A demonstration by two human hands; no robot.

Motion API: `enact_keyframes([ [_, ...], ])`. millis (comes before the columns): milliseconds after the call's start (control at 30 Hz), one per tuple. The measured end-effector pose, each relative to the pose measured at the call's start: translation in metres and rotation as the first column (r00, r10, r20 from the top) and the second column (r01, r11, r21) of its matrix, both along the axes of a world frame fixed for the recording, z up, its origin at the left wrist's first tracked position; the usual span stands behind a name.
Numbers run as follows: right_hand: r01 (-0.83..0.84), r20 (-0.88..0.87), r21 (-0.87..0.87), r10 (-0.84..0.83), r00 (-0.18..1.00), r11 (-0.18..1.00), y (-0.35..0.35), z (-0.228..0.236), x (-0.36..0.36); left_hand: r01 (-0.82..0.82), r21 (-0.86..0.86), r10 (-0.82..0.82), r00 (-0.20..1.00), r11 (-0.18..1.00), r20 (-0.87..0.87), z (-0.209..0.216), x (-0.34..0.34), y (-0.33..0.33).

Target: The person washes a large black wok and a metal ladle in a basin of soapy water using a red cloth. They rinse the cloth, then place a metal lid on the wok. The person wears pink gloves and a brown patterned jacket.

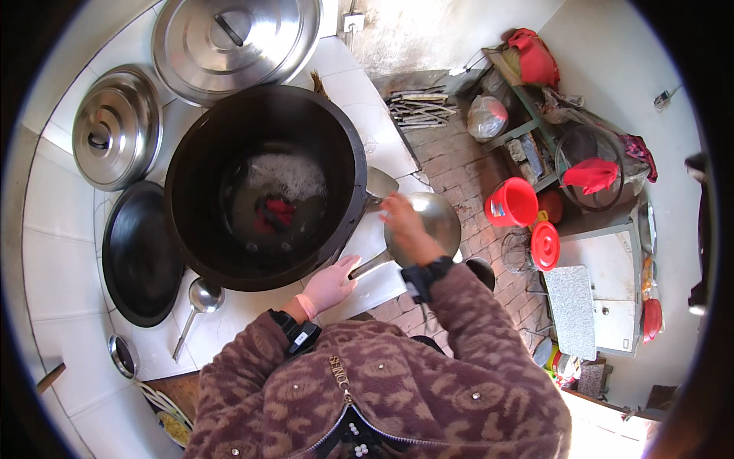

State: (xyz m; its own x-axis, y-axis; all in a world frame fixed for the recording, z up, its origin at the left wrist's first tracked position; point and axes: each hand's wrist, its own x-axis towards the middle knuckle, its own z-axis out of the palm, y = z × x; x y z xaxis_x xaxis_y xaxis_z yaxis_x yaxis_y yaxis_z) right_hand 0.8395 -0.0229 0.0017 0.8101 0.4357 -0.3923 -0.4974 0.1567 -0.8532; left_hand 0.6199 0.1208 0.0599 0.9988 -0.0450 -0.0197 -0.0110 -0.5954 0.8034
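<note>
My left hand (pixel 330 288), in a thin pinkish glove, is closed around the dark end of a large ladle's handle. The ladle's wide metal bowl (pixel 443 223) lies to the right, on the white tiled counter's edge. Over that bowl reaches my right hand (pixel 411 232), its fingers smeared by motion near the neck of a metal spatula (pixel 380 183); whether they grip it I cannot tell. Left of both hands is a big black pot (pixel 206 237). Foamy water and a red and dark cloth-like bundle (pixel 275 215) lie inside it.
Two steel lids (pixel 264 57) and a black round lid (pixel 141 256) surround the pot. A small ladle (pixel 205 297) lies on the counter (pixel 382 141). Beyond the counter's right edge, a red bucket (pixel 514 203), a shelf (pixel 514 136) and stacked sticks (pixel 422 107) stand on the brick floor.
</note>
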Motion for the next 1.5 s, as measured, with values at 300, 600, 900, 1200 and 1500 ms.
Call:
enact_keyframes([
  [300, 0.312, 0.654, -0.331, -0.022, 0.757, 0.89, 0.077, -0.135, 0.026, -0.052, -0.116, 0.017, 0.959, 0.992, -0.283, -0.009, -0.042, 0.031],
  [600, 0.397, -0.162, -0.2, -0.43, 0.888, 0.896, 0.086, -0.043, 0.005, -0.247, -0.172, 0.165, 0.906, 0.954, -0.39, 0.009, -0.082, 0.055],
  [900, 0.525, -0.01, -0.37, -0.568, 0.823, 0.767, 0.07, 0.024, -0.038, -0.32, -0.253, 0.217, 0.906, 0.913, -0.365, 0.014, -0.114, 0.081],
  [1200, 0.581, 0.004, 0.107, -0.585, 0.811, 0.807, 0.066, 0.082, -0.063, -0.442, -0.379, 0.364, 0.894, 0.813, -0.261, 0.027, -0.147, 0.133],
  [1500, 0.219, -0.062, 0.305, -0.21, 0.976, 0.927, 0.202, 0.118, -0.129, -0.344, -0.871, -0.127, 0.904, 0.35, -0.408, 0.084, -0.155, 0.171],
])
